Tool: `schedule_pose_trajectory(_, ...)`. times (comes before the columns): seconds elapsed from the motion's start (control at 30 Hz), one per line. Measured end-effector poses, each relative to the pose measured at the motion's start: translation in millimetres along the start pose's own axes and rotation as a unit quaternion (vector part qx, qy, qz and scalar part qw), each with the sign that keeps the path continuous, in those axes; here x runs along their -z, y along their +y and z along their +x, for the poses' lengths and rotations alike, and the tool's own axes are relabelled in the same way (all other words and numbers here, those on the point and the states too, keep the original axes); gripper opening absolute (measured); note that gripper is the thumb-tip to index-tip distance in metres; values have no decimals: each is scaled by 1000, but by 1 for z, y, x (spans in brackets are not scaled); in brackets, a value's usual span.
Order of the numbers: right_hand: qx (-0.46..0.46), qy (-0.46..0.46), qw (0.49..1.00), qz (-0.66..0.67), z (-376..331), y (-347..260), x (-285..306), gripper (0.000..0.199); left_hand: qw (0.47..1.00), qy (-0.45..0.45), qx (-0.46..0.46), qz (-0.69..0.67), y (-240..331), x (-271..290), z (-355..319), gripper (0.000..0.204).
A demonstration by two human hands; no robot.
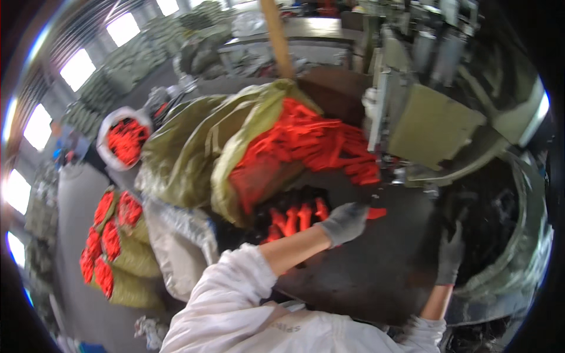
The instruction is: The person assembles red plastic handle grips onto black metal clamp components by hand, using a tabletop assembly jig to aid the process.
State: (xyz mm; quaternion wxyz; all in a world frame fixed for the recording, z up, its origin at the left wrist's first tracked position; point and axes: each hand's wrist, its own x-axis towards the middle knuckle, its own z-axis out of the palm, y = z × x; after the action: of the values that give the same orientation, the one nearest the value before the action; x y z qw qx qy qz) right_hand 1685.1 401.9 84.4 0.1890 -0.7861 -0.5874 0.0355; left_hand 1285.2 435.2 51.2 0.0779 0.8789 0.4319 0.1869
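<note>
My left hand [346,225], in a grey glove, reaches across the dark table [365,270] with its fingers closed. A small red piece [376,213], apparently part of a red glove, sticks out past its fingertips. My right hand [452,253], also grey-gloved, is at the edge of a dark, lined container [488,217]; its fingers are apart and I see nothing in them. Left of my left hand lie red and black gloves [303,217], partly behind my forearm. A large heap of red gloves [312,138] spills from an open yellow-green sack [235,141].
A machine with a yellowish panel [432,126] stands at the far right of the table. A white sack of red pieces [125,141] and several stuffed green sacks [132,265] are on the left. A wooden post [276,41] rises behind. Piled sacks [135,56] line the windowed wall.
</note>
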Motion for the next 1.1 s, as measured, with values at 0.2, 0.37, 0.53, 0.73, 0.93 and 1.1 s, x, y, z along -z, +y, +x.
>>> schedule_pose_trajectory(0.2,12,249,955,-163,6,-8,64,63,991,-70,105,-42,31,31,13,30)
schedule_pose_trajectory(0.37,-15,241,933,-266,37,48,53,73,988,-107,-19,113,21,2,10,32)
schedule_pose_trajectory(0.53,2,141,957,-252,40,99,57,66,990,-111,-3,84,21,-20,30,25)
schedule_pose_trajectory(0.73,-51,44,922,-382,15,-4,79,104,977,-178,67,100,23,24,26,22)
schedule_pose_trajectory(0.93,-31,-108,853,-510,21,26,65,65,979,-177,98,31,30,22,33,18)
schedule_pose_trajectory(1.1,176,-56,937,-295,37,108,58,59,988,-66,139,-7,-11,-78,25,21)
